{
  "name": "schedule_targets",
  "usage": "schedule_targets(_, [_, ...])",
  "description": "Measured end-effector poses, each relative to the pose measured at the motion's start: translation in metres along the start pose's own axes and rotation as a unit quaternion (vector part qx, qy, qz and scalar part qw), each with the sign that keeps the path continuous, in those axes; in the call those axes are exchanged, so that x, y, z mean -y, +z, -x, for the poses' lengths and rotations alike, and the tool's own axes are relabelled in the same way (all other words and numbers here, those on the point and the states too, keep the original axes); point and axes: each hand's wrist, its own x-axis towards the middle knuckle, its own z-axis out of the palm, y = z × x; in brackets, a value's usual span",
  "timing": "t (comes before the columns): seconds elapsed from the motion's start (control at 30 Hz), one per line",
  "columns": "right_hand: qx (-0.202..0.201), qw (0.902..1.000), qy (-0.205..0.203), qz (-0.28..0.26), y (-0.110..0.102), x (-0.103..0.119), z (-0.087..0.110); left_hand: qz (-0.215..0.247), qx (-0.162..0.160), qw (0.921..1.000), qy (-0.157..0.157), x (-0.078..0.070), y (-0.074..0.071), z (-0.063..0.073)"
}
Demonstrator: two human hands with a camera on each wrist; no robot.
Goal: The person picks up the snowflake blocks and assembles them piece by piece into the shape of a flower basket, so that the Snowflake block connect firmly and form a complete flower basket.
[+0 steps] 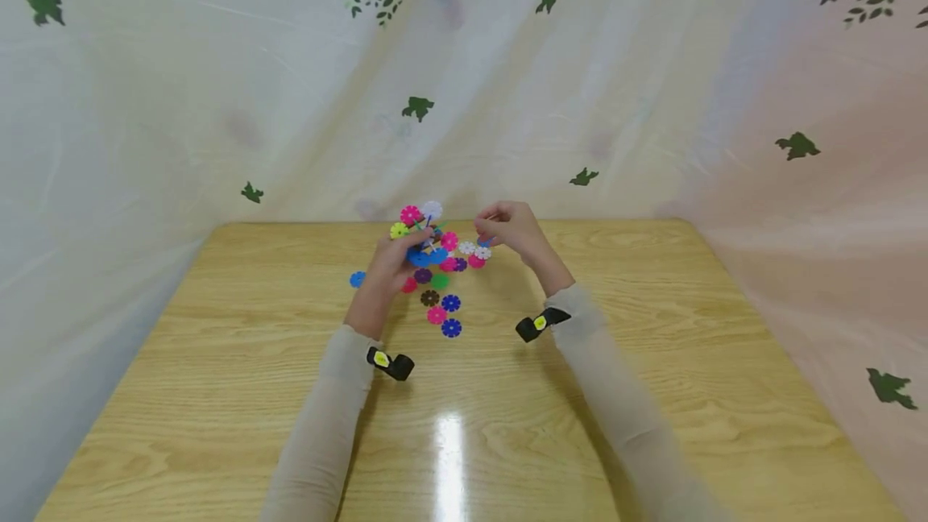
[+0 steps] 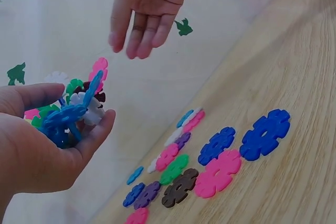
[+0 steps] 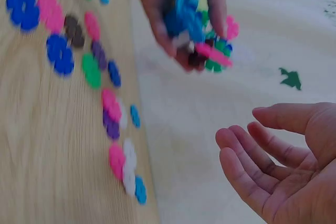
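My left hand [image 1: 391,260] holds a cluster of interlocked plastic snowflake discs [image 2: 67,119] between thumb and fingers, up off the table. Light blue, white, green, brown and pink discs stick out of it at various angles. To its right, my right hand [image 1: 516,228] hovers with relaxed, slightly bent fingers and nothing in them, as the right wrist view shows. Loose discs lie below both hands: a brown disc [image 2: 180,188], a pink disc [image 2: 218,173], a dark blue disc [image 2: 265,135] and a green disc [image 3: 91,70] among several others.
The loose discs lie on a wooden table [image 1: 652,393] near its far edge, some overlapping. A light blue disc [image 1: 358,279] lies left of my left wrist. Behind the table hangs a pale curtain [image 1: 493,103] with a leaf print.
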Motion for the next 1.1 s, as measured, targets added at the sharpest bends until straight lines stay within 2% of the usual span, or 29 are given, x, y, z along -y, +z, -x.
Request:
schedule_targets(0.17, [0.065, 0.9932, 0.010, 0.096, -0.019, -0.008, -0.019, -0.036, -0.008, 0.9991, -0.021, -0.004, -0.003, -0.001])
schedule_targets(0.3, [0.117, 0.9832, 0.009, 0.140, -0.025, -0.022, -0.032, -0.069, -0.007, 0.9970, -0.033, -0.005, -0.004, -0.001])
schedule_targets(0.4, [0.144, 0.9737, 0.003, 0.177, -0.025, -0.036, -0.039, -0.092, -0.003, 0.9949, -0.043, -0.005, -0.004, -0.001])
schedule_targets(0.53, [0.157, 0.9646, 0.000, 0.212, -0.022, -0.053, -0.045, -0.103, 0.006, 0.9933, -0.053, -0.003, -0.006, -0.001])
schedule_targets(0.77, [0.155, 0.9606, 0.010, 0.230, -0.020, -0.068, -0.046, -0.095, 0.017, 0.9941, -0.049, -0.001, -0.005, -0.002])
schedule_targets(1.1, [0.159, 0.9671, -0.005, 0.198, -0.018, -0.074, -0.047, -0.103, 0.019, 0.9934, -0.048, 0.000, -0.006, -0.002])
